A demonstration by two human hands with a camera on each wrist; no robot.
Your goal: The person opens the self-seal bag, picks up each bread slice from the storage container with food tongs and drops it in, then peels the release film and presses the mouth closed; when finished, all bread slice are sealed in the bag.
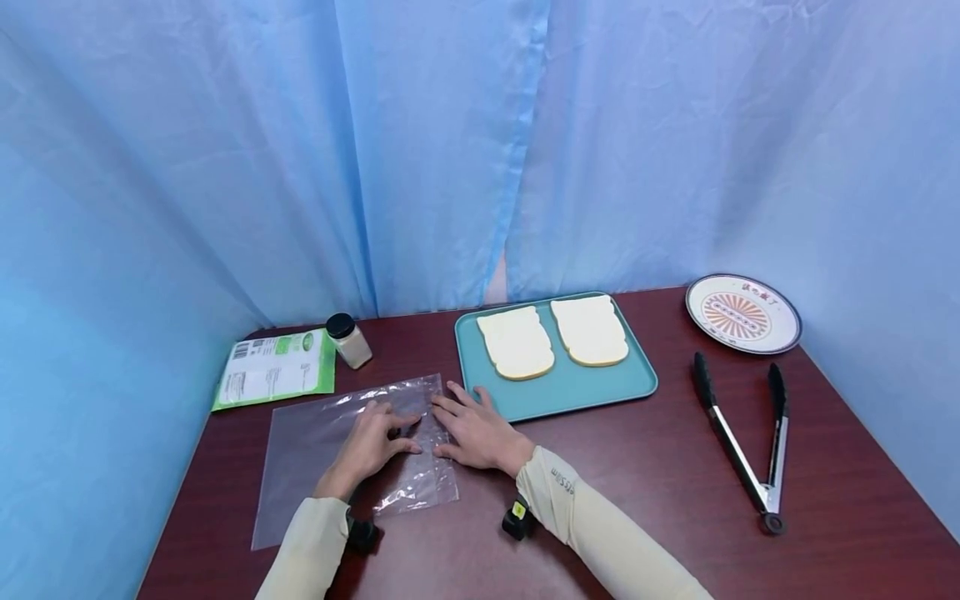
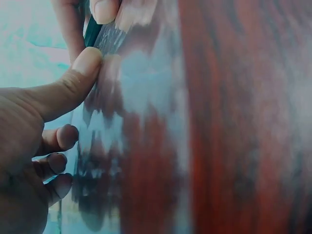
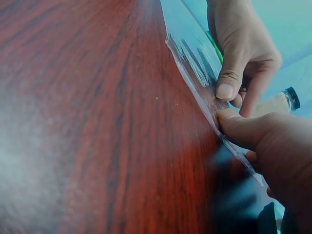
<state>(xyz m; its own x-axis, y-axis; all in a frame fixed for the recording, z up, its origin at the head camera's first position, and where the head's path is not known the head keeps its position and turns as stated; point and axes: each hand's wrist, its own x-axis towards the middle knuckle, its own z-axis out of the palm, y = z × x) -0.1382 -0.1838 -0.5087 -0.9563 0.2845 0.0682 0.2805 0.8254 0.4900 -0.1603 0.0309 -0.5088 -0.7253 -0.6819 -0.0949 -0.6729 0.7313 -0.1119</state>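
A clear plastic bag point(image 1: 303, 454) lies flat on the table, its creased, shiny right end under both hands. My left hand point(image 1: 369, 443) rests on the bag with thumb and forefinger stretched toward that end. My right hand point(image 1: 478, 432) lies at the bag's right edge, fingers spread and tips touching the film. In the left wrist view, the left thumb point(image 2: 68, 87) presses along the bag, the other fingertips beside it. The right wrist view shows the right thumb point(image 3: 239, 127) at the bag's rim, near the left thumb point(image 3: 229, 83).
Behind the right hand sits a teal tray point(image 1: 585, 398) with two bread slices point(image 1: 517, 343). A green-and-white packet point(image 1: 277, 371) and a black-lidded jar point(image 1: 349, 342) stand back left. To the right are open tongs point(image 1: 738, 454) and a patterned plate point(image 1: 742, 313). Blue curtains point(image 1: 435, 150) surround the table.
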